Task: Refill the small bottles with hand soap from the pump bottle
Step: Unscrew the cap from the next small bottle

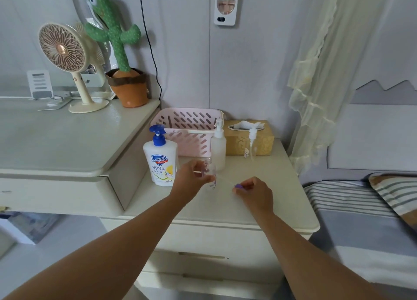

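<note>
head view. the left hand grips a small clear bottle, fingers and thumb curled round its upper half; the bottle is upright with its neck uncovered, above the front middle of the cream nightstand. the right hand, just to the right and apart from the bottle, pinches a small purple cap between thumb and fingertips, the other fingers curled in. a faint thin line between cap and bottle may be a tube, but it is too blurred to tell. the white soap pump bottle, with a blue pump head and a printed label, stands just left of the left hand, near the nightstand's left edge. behind the held bottle stands a frosted pump bottle, and further right a second clear bottle with a white pump, in front of a yellow tissue box. a pink slotted basket sits at the back against the wall. on the higher desk to the left stand a small fan and a plush cactus toy. a bed with striped bedding lies to the right.
</note>
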`<state>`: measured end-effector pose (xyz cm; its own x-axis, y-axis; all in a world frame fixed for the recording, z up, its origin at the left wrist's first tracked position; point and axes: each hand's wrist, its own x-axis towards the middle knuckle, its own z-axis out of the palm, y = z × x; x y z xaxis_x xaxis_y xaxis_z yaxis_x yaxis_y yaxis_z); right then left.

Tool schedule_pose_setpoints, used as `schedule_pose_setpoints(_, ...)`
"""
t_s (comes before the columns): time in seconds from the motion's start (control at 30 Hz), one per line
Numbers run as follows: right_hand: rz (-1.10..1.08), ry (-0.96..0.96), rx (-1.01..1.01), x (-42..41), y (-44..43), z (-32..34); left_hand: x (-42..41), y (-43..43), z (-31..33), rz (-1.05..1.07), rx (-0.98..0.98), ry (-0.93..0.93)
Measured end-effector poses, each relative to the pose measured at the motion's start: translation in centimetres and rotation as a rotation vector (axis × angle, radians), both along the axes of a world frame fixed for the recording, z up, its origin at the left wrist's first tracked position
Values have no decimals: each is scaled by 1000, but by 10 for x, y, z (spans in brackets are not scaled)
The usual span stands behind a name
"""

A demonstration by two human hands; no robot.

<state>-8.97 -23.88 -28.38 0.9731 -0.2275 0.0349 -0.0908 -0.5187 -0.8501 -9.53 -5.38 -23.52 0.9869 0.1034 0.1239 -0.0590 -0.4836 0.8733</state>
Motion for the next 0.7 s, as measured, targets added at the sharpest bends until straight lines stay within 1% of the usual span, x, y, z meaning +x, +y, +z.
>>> schedule_pose_setpoints(0.43, 16, 49, -42, 3, 5, 0, -6, -9, -2, -3, 34, -42)
schedule_pose_setpoints(0.53, 32, 70, -57, 4, 4, 1, -7, -6, -3, -11, 25, -35)
schedule_pose_setpoints(0.7, 43, 77, -89, 6, 3, 1, -10, 5, -2, 23, 65, -3)
